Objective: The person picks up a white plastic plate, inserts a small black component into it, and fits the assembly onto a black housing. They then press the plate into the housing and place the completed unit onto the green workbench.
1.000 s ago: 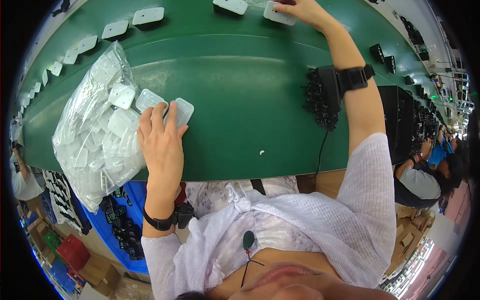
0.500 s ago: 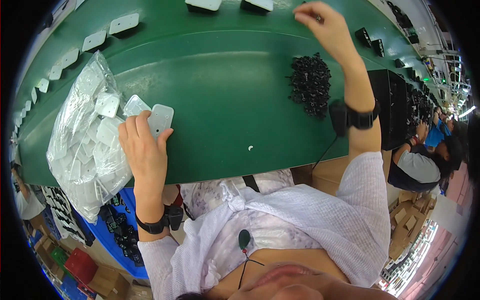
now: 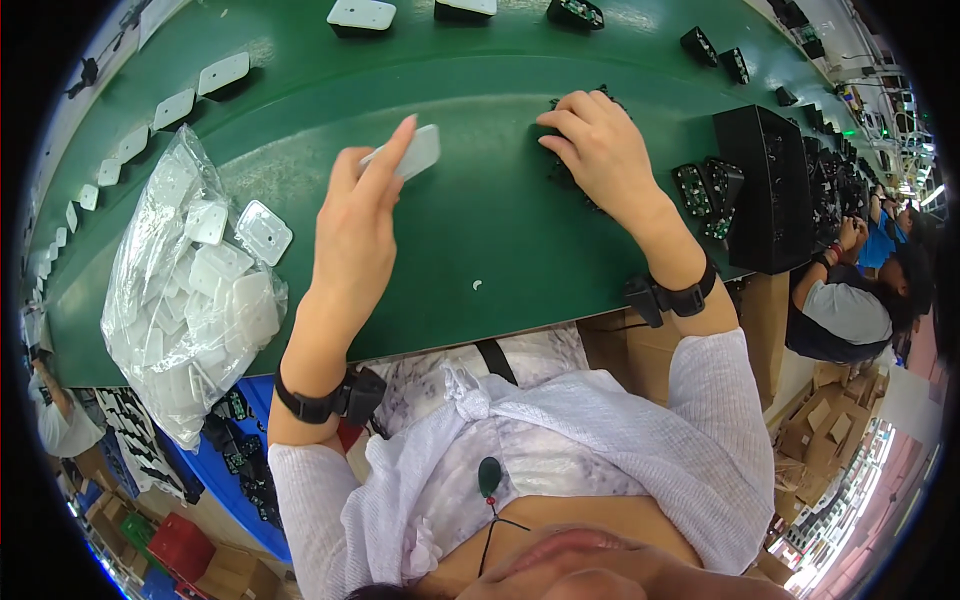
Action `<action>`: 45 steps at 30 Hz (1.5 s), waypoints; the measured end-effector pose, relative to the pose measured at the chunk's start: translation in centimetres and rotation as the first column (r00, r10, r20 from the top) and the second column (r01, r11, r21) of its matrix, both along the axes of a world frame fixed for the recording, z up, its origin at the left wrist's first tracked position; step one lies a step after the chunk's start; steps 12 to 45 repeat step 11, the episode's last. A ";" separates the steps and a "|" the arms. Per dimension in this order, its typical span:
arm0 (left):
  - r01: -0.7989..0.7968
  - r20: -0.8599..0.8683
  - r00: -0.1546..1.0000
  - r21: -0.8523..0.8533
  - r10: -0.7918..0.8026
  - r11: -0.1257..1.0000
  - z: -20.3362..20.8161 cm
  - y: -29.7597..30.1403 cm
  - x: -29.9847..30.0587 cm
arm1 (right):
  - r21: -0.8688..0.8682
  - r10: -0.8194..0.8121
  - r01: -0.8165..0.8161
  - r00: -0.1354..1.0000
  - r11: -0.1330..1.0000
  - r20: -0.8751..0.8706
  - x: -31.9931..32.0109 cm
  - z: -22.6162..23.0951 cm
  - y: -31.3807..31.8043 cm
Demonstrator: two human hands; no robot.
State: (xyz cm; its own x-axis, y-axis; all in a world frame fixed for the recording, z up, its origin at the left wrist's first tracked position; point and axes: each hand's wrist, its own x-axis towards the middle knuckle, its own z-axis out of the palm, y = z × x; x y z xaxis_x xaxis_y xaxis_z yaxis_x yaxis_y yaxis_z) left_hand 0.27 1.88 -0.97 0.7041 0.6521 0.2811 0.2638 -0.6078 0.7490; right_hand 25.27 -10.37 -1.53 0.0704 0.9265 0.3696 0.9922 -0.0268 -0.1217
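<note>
My left hand is raised above the green table, gripping a white plastic cover plate between thumb and fingers. A clear plastic bag full of similar white plates lies to its left, and one loose white plate rests by the bag's right side. Over the pile of small black parts is my right hand, its fingers curved with a gap between thumb and forefinger. It covers most of the pile, and I see nothing held in it.
Several black housings with circuit boards sit beside a black bin on the right. White-topped units line the far side of the green table. A blue tray holds dark parts below left. A co-worker sits at right.
My left hand has lifted a white plate off the table and moved it up and right. My right hand has come back from the far side to the black parts pile.
</note>
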 end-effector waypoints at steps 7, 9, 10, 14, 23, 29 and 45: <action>-0.013 0.102 0.994 -0.267 0.041 0.964 -1.8 0.5 2.5 | -0.115 0.043 -0.019 0.977 0.993 0.210 -1.3 -0.5 0.7; -0.035 0.111 0.991 -0.312 0.073 0.949 -2.5 0.6 2.4 | -0.174 0.065 -0.014 0.955 0.985 0.290 -1.6 0.4 1.2; -0.027 0.117 0.990 -0.355 0.073 0.935 -2.5 0.5 2.3 | -0.230 0.092 -0.006 0.926 0.973 0.366 -1.7 1.0 1.5; -0.018 0.124 0.990 -0.395 0.073 0.918 -2.2 0.4 2.2 | -0.232 0.094 -0.007 0.925 0.973 0.367 -1.7 1.0 1.6; -0.018 0.124 0.990 -0.395 0.073 0.918 -2.2 0.4 2.2 | -0.232 0.094 -0.007 0.925 0.973 0.367 -1.7 1.0 1.6; -0.018 0.124 0.990 -0.395 0.073 0.918 -2.2 0.4 2.2 | -0.232 0.094 -0.007 0.925 0.973 0.367 -1.7 1.0 1.6; -0.018 0.124 0.990 -0.395 0.073 0.918 -2.2 0.4 2.2 | -0.232 0.094 -0.007 0.925 0.973 0.367 -1.7 1.0 1.6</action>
